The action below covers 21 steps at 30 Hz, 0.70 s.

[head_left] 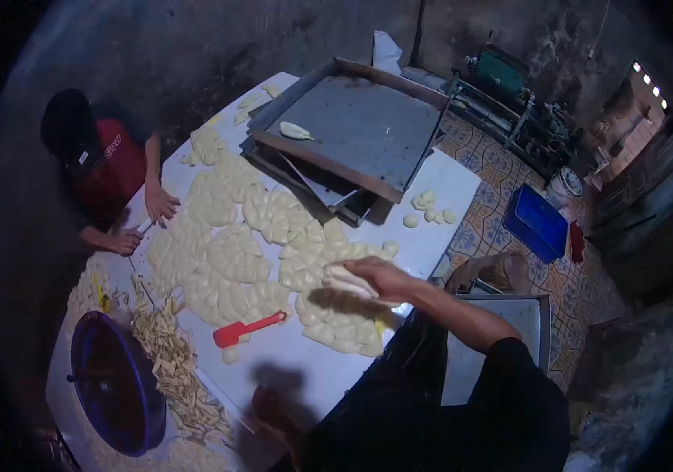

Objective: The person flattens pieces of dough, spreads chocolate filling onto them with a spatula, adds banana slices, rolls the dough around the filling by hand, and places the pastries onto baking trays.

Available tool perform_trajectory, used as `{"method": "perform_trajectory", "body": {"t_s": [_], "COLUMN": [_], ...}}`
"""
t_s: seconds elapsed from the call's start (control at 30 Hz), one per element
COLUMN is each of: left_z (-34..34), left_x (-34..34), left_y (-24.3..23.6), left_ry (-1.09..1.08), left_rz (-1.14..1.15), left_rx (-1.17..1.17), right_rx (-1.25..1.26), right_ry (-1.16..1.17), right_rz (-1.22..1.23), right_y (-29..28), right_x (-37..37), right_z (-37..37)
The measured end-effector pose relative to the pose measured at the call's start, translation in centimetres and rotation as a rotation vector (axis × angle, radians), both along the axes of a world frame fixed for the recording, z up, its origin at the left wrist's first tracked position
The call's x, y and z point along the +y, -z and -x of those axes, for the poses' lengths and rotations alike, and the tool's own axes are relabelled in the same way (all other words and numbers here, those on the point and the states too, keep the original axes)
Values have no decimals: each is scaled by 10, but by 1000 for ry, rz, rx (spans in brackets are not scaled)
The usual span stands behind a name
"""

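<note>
My right hand [386, 278] is raised above the table, closed around a pale, elongated piece of dough [349, 282]. Below it spreads a wide bed of shaped dough pieces [238, 256], packed side by side. Low in the picture, over the table's near edge, is my left hand [272, 409]; it is dark and blurred, and its fingers cannot be made out. A red spatula [248, 329] lies between my hands beside the dough. Pale cut strips [171, 366] are heaped further left.
Stacked metal trays [344, 118] stand at the far side, one dough piece [296, 130] on top. Across the table a co-worker's hands [161, 204] hold a rod-like thing. A dark basin [112, 385] sits at left. A blue crate [537, 223] and machine [501, 90] are on the floor.
</note>
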<state>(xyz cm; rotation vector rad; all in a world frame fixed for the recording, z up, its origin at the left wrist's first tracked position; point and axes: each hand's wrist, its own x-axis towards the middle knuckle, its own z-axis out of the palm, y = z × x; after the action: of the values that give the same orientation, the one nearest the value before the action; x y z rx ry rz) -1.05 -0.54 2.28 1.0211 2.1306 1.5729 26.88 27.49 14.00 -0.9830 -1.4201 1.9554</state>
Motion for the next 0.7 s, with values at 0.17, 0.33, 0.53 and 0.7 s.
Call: {"method": "perform_trajectory", "body": {"t_s": [0.17,0.33,0.53,0.7], "left_z": [-2,3,17,12], "left_x": [7,2,-26,-22], "left_y": [53,69,79,91], "left_ry": [-94,-121,-3,-94], "left_rz": [164,226,395,229], "left_rx": [210,153,456,378], "right_rx": [-412,-721,-482,-778], "right_ry": [226,72,730,189], "right_rz": [-802,-780,-914,-838], "right_y": [-60,-8,-46,59], "right_x": [183,246,104,-99], "right_z": [-72,-92,-105,-87]}}
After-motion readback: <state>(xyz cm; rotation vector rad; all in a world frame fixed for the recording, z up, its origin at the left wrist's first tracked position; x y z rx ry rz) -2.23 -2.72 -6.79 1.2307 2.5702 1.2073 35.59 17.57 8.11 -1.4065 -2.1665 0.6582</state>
